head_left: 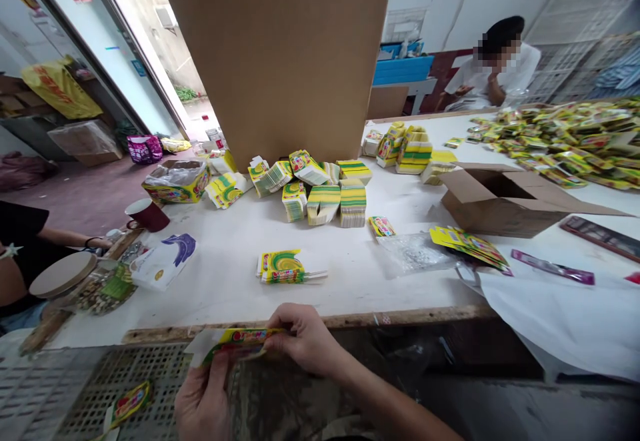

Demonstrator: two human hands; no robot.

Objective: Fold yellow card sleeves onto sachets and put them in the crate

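Low in front of me, just before the table's near edge, a small yellow-and-green printed cardboard box [237, 338] is held between my two hands. My left hand [204, 397] grips its left end, close to a raised white flap. At the other end, my right hand [306, 342] pinches the edge with thumb and fingers. What the box contains is hard to make out. On the table just beyond my hands lies a small stack of flat printed boxes [283, 267].
Bundles of flat boxes [325, 202] stand before a tall cardboard sheet [295, 61]. An open brown carton [500, 204] and a large pile of small packs [575, 137] are on the right. Left are a mug [153, 215] and jar [103, 287]. Another person [493, 71] sits across.
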